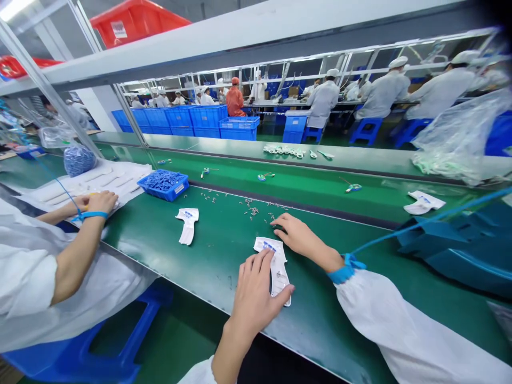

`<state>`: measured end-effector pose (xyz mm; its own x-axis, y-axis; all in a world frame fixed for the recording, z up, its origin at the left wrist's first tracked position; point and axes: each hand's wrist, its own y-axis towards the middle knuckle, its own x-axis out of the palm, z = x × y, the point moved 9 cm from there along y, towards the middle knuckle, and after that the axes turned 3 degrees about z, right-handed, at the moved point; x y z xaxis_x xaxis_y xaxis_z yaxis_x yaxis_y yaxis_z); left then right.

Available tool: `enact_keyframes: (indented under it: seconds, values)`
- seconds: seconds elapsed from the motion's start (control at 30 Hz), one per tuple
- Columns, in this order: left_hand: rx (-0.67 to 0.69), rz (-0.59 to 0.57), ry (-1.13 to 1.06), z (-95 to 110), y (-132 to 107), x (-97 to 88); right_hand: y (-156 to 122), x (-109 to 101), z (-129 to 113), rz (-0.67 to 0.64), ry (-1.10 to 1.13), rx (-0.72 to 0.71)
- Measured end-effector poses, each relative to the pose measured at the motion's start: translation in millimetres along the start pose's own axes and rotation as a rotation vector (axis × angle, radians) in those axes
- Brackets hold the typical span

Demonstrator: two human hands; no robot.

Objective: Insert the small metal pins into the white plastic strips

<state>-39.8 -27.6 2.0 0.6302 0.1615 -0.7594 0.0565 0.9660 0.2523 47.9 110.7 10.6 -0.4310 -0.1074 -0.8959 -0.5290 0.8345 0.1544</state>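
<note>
A white T-shaped plastic housing [277, 266] lies flat on the green bench. My left hand [256, 293] rests over its left side, fingers stretched and thumb against its lower edge, holding it down. My right hand [298, 234] reaches past the housing's top toward a scatter of several tiny screws [253, 209], fingertips curled down on the mat; whether they hold a screw is too small to see. A blue strap with a coiled cord sits on my right wrist [343, 271]. A second white housing [187, 224] lies further left, untouched.
A blue tray of small parts [163, 184] stands at the left. A co-worker's arms [80, 224] work over white foam sheets at far left. Beyond runs a green conveyor [304, 184] carrying small parts. A blue fixture [456, 245] sits at my right; a plastic bag [460, 138] lies behind it.
</note>
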Motion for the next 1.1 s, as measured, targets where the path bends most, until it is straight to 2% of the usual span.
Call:
enact_keyframes:
  seconds: [0.1, 0.2, 0.3, 0.37, 0.47, 0.6, 0.7, 1.1]
  values:
    - [-0.001, 0.003, -0.021, 0, -1, -0.6, 13, 8, 6, -0.012, -0.035, 0.024]
    - [0.007, 0.009, -0.04, -2, -2, -1.2, 7, 4, 8, -0.002, -0.019, 0.061]
    - [0.005, 0.013, -0.055, -4, -2, -2.0, -17, -3, 3, -0.026, 0.054, 0.099]
    - [0.001, 0.012, -0.059, -5, -2, -2.2, -39, -5, -1, -0.055, 0.211, 0.17]
    - [-0.002, -0.001, -0.065, -5, -2, -0.9, -71, 4, -10, -0.119, 0.488, 0.299]
    - [0.0, 0.016, -0.063, -4, -2, -1.2, -92, 23, -24, -0.201, 0.626, 0.342]
    - [0.004, 0.023, -0.057, -4, -2, -1.0, -94, 29, -22, -0.19, 0.613, 0.354]
    - [-0.01, -0.003, -0.062, -3, -1, -1.2, -93, 29, -22, -0.154, 0.419, 0.326]
